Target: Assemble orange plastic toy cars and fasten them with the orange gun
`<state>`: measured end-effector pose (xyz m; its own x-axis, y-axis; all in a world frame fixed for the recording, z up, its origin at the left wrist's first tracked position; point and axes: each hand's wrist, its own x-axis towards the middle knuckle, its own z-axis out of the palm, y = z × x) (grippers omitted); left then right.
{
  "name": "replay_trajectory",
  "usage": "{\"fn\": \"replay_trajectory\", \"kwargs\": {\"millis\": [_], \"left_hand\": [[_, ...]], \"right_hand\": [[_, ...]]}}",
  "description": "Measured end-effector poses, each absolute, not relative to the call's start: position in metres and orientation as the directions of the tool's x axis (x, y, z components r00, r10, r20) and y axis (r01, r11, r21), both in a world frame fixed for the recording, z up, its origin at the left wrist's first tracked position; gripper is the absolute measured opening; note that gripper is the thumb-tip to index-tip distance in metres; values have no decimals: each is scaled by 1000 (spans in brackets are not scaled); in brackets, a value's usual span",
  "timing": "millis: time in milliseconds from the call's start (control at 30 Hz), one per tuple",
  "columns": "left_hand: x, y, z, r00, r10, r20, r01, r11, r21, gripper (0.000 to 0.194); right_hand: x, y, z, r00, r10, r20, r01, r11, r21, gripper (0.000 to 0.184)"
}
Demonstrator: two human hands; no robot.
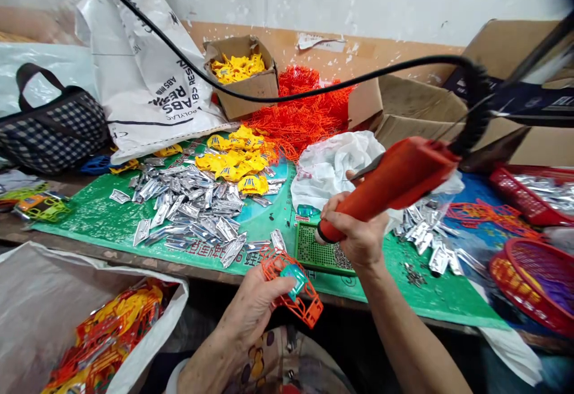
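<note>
My left hand (251, 304) grips an orange plastic frame (310, 310) with a teal piece (295, 281) set in it, just off the table's front edge. My right hand (361, 232) is wrapped round a red electric screwdriver (397, 182), its body tilted and its nose pointing down to the left. The screwdriver's pale tip is over a green tray (323, 268) of small screws; whether it touches them I cannot tell. Left of the tray lies a heap of silver parts (197, 202), with yellow shells (233, 161) behind it.
A black cable (278, 98) arches across from the screwdriver. Orange frames (309, 113) are heaped at the back beside cardboard boxes (249, 98). A white plastic bag (318, 167) lies behind the tray. Red baskets (506, 274) stand at right; an open sack (174, 304) of assembled pieces is lower left.
</note>
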<state>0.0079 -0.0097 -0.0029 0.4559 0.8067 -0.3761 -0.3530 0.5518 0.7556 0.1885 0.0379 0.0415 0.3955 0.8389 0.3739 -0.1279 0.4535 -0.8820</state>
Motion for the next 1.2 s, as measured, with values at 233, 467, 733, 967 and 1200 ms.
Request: {"fn": "replay_trajectory", "kwargs": {"millis": [233,467,733,967,1200], "left_hand": [[7,-8,-7,413,794,-446,-367,594,716,23],[9,-9,-4,400,817,-414,-380,559,737,24],[9,-9,-4,391,824,-411,-422,557,715,24],[9,-9,-5,373,845,-383,-468,528,708,24],[12,-10,-4,340,846,-412,-461,531,711,26]], "right_hand": [[189,44,23,392,854,342,-119,415,-902,9],[190,46,18,383,860,337,-85,396,-914,10],[188,45,15,377,864,333,-57,381,-923,9],[190,42,33,398,853,336,-143,420,-896,10],[182,10,80,275,885,376,-385,460,-800,48]]}}
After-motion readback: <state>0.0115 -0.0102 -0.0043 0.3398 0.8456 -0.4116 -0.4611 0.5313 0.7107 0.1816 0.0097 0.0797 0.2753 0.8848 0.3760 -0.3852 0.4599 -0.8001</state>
